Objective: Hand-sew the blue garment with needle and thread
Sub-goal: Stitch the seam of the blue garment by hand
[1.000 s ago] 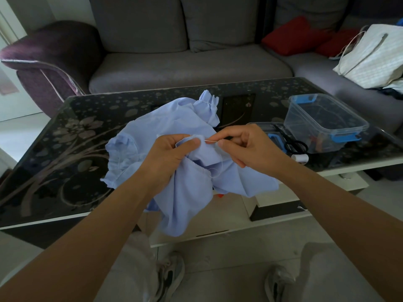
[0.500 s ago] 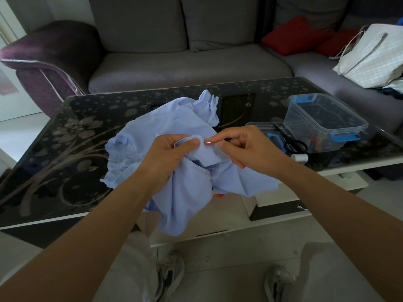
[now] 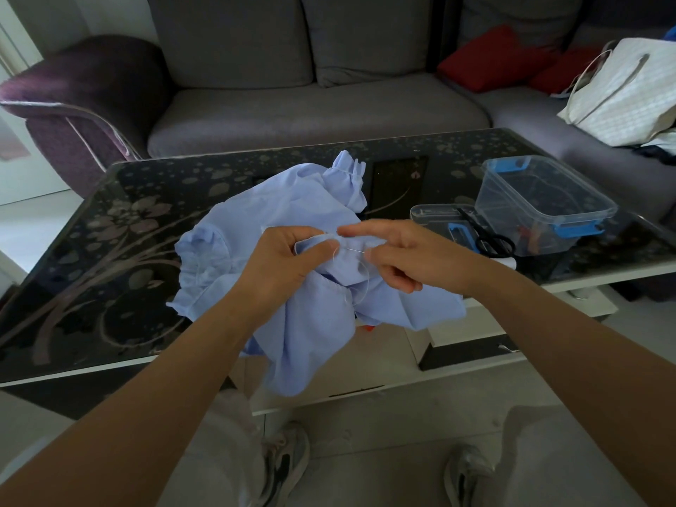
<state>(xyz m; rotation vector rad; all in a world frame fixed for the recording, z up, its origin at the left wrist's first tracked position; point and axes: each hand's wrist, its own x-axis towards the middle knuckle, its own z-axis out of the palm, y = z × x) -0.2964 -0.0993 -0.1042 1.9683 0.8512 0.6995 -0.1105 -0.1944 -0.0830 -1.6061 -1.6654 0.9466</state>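
The blue garment [image 3: 292,287] is bunched over the near edge of the glass table [image 3: 109,250], part of it hanging off the front. My left hand [image 3: 289,265] grips a fold of it, thumb pressed on top. A thin needle [image 3: 352,249] is stuck through that fold, with white thread [image 3: 364,287] looping down from it. My right hand [image 3: 398,254] is just right of the needle: the index finger lies stretched out over the fold, the thumb tip touches the needle's rear end, and the other fingers are loosely curled.
A clear plastic box with blue clips [image 3: 545,203] stands at the table's right, with its lid [image 3: 439,217], black scissors [image 3: 490,239] and a white spool [image 3: 510,263] beside it. A grey sofa [image 3: 311,104] holding red cushions [image 3: 494,60] and a white bag [image 3: 629,93] lies behind.
My right hand has let go of its pinch on the needle; its index finger has stretched out over the fold. The left hand keeps the same grip on the cloth.
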